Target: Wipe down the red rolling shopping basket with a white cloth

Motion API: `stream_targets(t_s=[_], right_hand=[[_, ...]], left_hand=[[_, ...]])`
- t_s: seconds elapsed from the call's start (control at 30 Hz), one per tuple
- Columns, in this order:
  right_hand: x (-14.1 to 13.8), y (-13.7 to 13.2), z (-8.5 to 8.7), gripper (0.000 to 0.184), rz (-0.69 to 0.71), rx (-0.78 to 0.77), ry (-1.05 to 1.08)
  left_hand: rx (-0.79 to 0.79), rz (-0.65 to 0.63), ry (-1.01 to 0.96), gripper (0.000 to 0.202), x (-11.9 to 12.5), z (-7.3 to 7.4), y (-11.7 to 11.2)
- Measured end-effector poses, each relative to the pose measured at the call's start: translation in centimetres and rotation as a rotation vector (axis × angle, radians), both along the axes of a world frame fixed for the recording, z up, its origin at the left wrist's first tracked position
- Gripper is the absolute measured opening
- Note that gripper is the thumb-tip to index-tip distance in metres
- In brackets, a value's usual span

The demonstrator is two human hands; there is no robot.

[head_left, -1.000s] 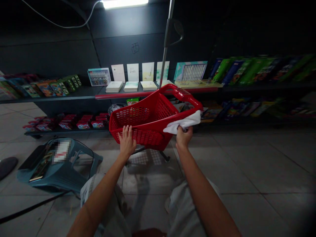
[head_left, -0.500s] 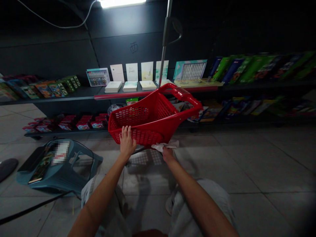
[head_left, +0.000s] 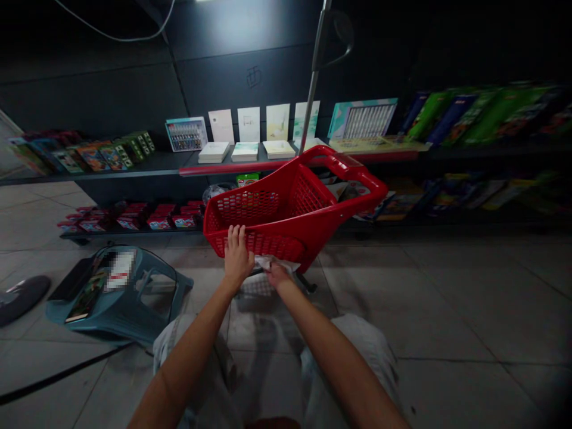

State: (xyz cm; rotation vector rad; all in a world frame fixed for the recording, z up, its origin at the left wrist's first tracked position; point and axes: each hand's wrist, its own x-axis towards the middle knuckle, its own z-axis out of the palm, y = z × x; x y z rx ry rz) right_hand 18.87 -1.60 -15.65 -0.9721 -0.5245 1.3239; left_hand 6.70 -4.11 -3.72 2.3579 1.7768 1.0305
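Note:
A red plastic shopping basket [head_left: 286, 208] on a wheeled frame stands tilted in front of me on the tiled floor. My left hand [head_left: 236, 256] lies flat against its near wall, fingers stretched upward. My right hand [head_left: 277, 274] is closed on a white cloth [head_left: 272, 262] and presses it to the basket's lower near edge, right beside the left hand. Both forearms reach out over my knees.
A teal plastic stool [head_left: 120, 295] lies on its side at the left with a booklet on it. Dark low shelves [head_left: 147, 164] with books, cards and boxed goods run along the back wall. A metal pole [head_left: 313, 89] rises behind the basket. A black cable [head_left: 53, 376] crosses the floor.
My right hand carried the cloth from the basket's right rim down to its lower edge, then left toward my left hand. The left hand stayed on the wall.

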Motion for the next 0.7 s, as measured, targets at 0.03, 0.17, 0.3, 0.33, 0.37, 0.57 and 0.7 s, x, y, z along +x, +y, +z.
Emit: stream_targets(t_s=[0.03, 0.17, 0.3, 0.33, 0.37, 0.57, 0.7], right_hand=[[-0.5, 0.3, 0.4, 0.014, 0.003, -0.04, 0.007], [-0.5, 0.2, 3.7, 0.019, 0.031, -0.085, 0.006], [3.2, -2.2, 9.9, 0.035, 0.014, 0.107, -0.531], [4.6, -2.9, 11.6, 0.036, -0.023, 0.167, -0.711], [6.1, -3.6, 13.3, 0.035, -0.06, 0.232, -0.857], [14.5, -5.0, 21.0, 0.04, -0.501, 0.528, -1.47], [18.3, -3.7, 23.0, 0.051, -0.423, 0.54, -1.704]], left_hand=[[0.003, 0.007, 0.002, 0.084, -0.1, 0.0, 0.1], [0.014, 0.026, -0.013, 0.083, -0.2, 0.2, 0.5], [0.023, 0.022, -0.042, 0.075, -0.1, 0.5, 0.4], [0.025, 0.02, -0.05, 0.074, -0.1, 0.5, 0.4], [0.028, 0.018, -0.06, 0.075, 0.0, 0.5, 0.3], [0.054, 0.014, -0.097, 0.08, 0.1, 0.1, 0.5], [0.035, -0.024, -0.036, 0.085, -0.6, -0.1, 0.6]])
